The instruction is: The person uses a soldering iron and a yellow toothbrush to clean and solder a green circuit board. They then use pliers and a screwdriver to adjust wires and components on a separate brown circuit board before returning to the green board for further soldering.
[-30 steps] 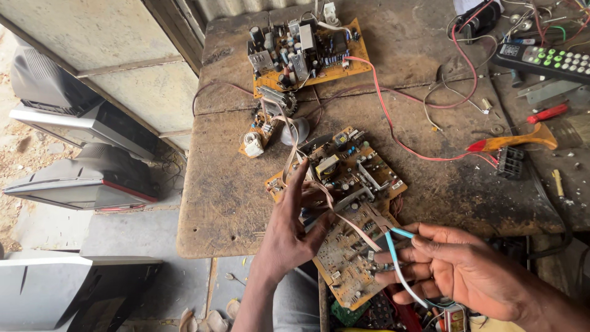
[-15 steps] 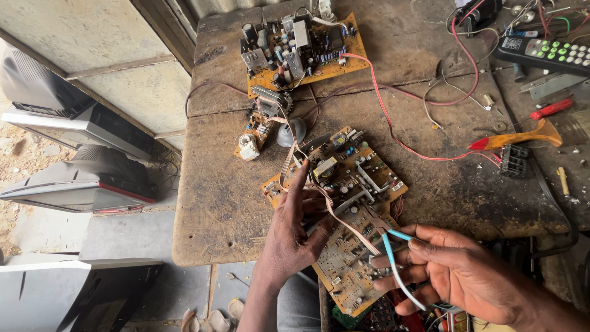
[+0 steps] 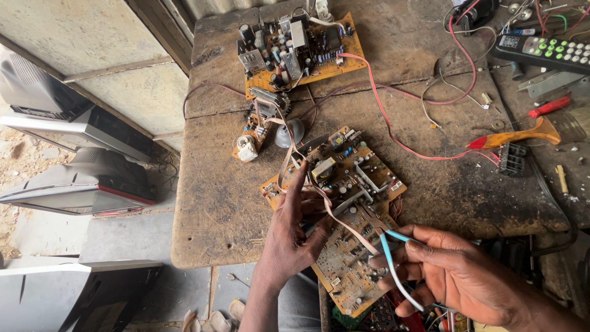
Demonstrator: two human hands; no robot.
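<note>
Head view: right hand [image 3: 461,276] hides circuit board's [image 3: 344,203] lower edge.

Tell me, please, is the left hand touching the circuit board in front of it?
Touching: the head view shows the left hand lying flat on the circuit board.

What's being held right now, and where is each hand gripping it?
The right hand pinches a light blue wire near its upper end. The left hand rests on the circuit board, fingers against the ribbon cable.
</note>
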